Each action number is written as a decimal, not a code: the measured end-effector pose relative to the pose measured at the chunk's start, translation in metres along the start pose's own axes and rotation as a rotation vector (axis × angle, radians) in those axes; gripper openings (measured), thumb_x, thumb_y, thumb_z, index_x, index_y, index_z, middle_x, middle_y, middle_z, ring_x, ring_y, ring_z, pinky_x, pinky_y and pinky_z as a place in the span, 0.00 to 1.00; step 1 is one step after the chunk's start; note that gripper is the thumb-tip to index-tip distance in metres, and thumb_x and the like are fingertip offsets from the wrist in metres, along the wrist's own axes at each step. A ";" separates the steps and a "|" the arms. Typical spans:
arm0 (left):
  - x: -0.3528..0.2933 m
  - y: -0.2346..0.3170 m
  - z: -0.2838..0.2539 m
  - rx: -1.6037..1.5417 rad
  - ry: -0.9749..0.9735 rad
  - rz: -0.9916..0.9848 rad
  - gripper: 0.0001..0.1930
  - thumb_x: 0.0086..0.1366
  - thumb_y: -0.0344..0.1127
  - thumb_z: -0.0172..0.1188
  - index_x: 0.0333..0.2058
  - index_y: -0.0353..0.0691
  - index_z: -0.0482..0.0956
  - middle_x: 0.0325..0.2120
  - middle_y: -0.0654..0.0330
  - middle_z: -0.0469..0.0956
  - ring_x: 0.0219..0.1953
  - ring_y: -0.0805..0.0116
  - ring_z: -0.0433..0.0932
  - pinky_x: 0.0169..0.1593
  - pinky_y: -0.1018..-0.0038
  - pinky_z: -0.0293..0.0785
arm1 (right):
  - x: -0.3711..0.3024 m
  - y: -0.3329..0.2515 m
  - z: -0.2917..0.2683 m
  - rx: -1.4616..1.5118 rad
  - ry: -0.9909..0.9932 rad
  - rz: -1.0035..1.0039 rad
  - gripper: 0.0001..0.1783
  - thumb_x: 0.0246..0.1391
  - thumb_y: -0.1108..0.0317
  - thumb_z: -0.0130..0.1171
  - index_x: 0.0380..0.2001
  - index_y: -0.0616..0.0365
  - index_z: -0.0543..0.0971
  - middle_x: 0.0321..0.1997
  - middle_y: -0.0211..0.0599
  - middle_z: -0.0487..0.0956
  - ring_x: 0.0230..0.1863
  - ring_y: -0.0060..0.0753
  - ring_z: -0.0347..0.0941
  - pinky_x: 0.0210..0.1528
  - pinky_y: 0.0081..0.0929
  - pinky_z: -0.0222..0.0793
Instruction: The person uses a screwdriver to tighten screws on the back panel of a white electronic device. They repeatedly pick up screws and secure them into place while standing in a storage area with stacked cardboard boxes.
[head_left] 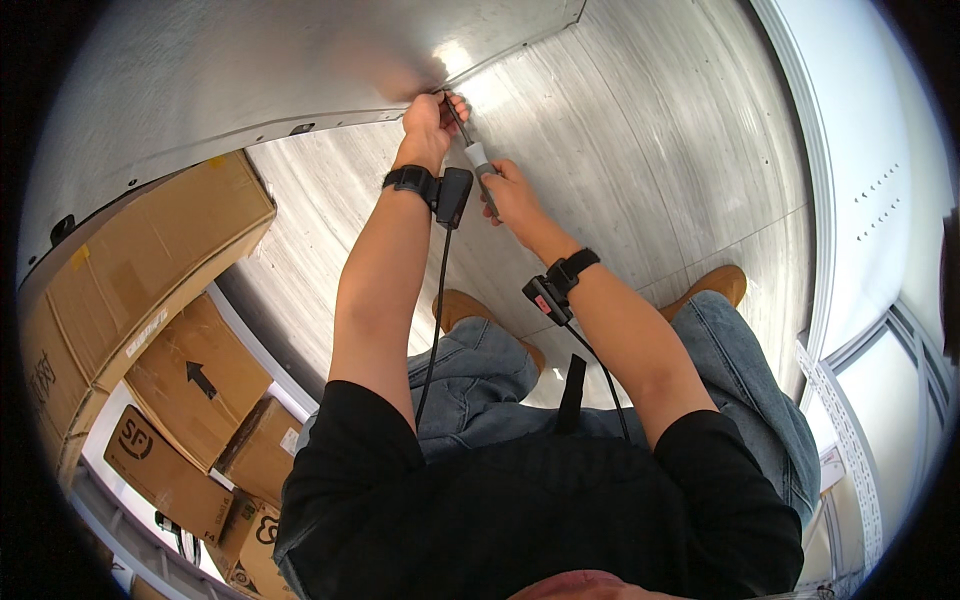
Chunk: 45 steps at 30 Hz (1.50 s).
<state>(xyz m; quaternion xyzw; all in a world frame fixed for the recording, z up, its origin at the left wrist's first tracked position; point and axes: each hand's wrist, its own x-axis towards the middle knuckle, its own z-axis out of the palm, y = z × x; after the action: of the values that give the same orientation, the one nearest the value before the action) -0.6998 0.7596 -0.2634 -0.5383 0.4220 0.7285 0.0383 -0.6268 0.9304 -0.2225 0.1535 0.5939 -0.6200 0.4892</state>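
My right hand (513, 198) is closed round the grey and white handle of a screwdriver (477, 156). The dark shaft points up and away to the lower edge of a large shiny metal panel (250, 70). At that edge my left hand (432, 118) is closed close to the screwdriver's tip, its fingertips bunched together. What the left fingers pinch, if anything, is hidden by the hand and too small to name. Several small holes and dark fittings run along the panel's edge.
Cardboard boxes (190, 375) are stacked on the left, below the panel. A pale wood-grain floor (640, 150) lies under my hands and brown shoes. A white wall or door panel (860, 150) rises on the right. Black cables hang from the devices strapped to both wrists.
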 end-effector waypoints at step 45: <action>-0.335 -0.067 0.391 0.543 -1.261 0.835 0.08 0.63 0.36 0.57 0.36 0.42 0.83 0.26 0.65 0.79 0.29 0.77 0.74 0.33 0.81 0.67 | -0.508 -0.252 -0.381 -0.383 0.568 -0.337 0.16 0.55 0.64 0.49 0.37 0.67 0.76 0.20 0.33 0.78 0.10 0.20 0.68 0.09 0.12 0.61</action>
<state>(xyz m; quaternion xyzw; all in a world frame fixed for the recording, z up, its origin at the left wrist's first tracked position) -0.8194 1.1927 -0.0030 0.2051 0.6497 0.7215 0.1234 -0.7336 1.4370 0.2228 0.1251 0.8277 -0.5024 0.2163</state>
